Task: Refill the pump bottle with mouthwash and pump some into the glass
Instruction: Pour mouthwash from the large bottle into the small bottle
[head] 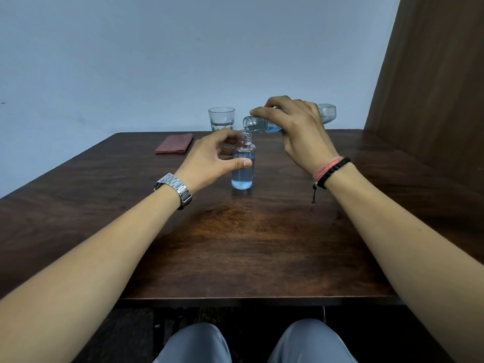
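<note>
A small clear pump bottle (242,176), its pump head off, stands upright in the middle of the dark wooden table (235,244). Pale blue mouthwash fills most of it. My left hand (214,155) grips its upper body, thumb across the front. My right hand (296,132) holds a larger clear mouthwash bottle (326,113) tipped nearly flat, its open mouth right over the small bottle's neck, with liquid running in. A clear drinking glass (221,118) stands upright behind them near the table's far edge. The pump head is not visible.
A folded reddish cloth (174,143) lies at the back left of the table. A pale wall rises behind the far edge and a brown wooden panel (432,87) stands at the right. My knees show below the near edge.
</note>
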